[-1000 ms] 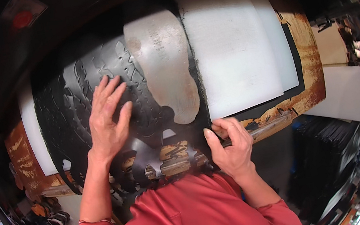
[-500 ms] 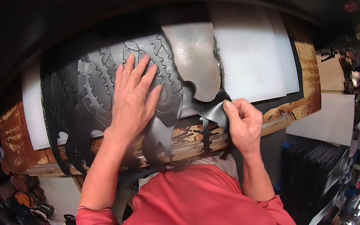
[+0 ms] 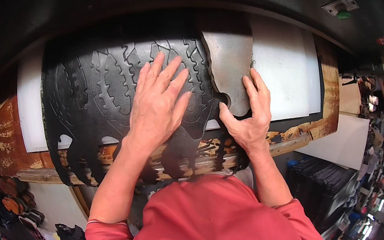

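Two flat hands pin a cut black rubber sheet [image 3: 97, 100] on a white board [image 3: 286, 73].

The left hand [image 3: 157, 108] lies spread wide on the ridged, sole-patterned rubber; the right hand [image 3: 248, 118] presses open beside a grey steel die [image 3: 232, 70] — fingers near its edge risk a pinch, and the loose fringe overhanging the worn wooden bench [image 3: 306, 134] could slip.

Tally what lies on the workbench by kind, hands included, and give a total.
Black rubber sheet: 1
Grey sole-shaped cutter: 1
White cutting board: 1
Hands pressing down: 2, left hand and right hand
Total: 5
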The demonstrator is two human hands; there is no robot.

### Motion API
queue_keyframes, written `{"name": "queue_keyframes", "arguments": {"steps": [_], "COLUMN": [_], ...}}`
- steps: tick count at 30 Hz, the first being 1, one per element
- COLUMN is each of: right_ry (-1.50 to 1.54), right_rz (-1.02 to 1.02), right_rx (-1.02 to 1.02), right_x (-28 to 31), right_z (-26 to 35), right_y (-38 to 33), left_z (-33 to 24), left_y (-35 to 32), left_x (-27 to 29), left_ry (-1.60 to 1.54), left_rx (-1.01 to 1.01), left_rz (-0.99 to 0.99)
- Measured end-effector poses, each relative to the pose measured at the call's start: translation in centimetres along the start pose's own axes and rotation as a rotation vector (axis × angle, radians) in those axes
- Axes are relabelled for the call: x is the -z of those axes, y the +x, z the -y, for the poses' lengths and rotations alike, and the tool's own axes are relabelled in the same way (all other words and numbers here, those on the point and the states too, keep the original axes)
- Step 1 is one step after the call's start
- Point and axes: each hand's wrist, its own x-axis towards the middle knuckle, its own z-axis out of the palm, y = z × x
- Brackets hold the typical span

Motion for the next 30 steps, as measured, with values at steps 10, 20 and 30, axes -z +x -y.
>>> {"name": "queue_keyframes", "arguments": {"steps": [10,20,30], "right_ry": [0.021,0.044,0.111], "right_rz": [0.012,-0.013,-0.049], "right_rx": [-0.046,-0.025,0.009], "right_x": [0.2,-0.2,-0.6], "right_z": [-0.8,-0.6,-0.7], "right_y": [-0.4,-0.3,-0.1], "left_z": [0.2,0.5,-4.9], "left_y": [0.0,-0.5,-10.4], "left_x": [0.2,0.6,5.3], "left_ry": [0.021,-0.059,-0.435], "left_rx": [-0.023,-0.037,0.142], "left_rz": [0.020,-0.034,-0.126]}}
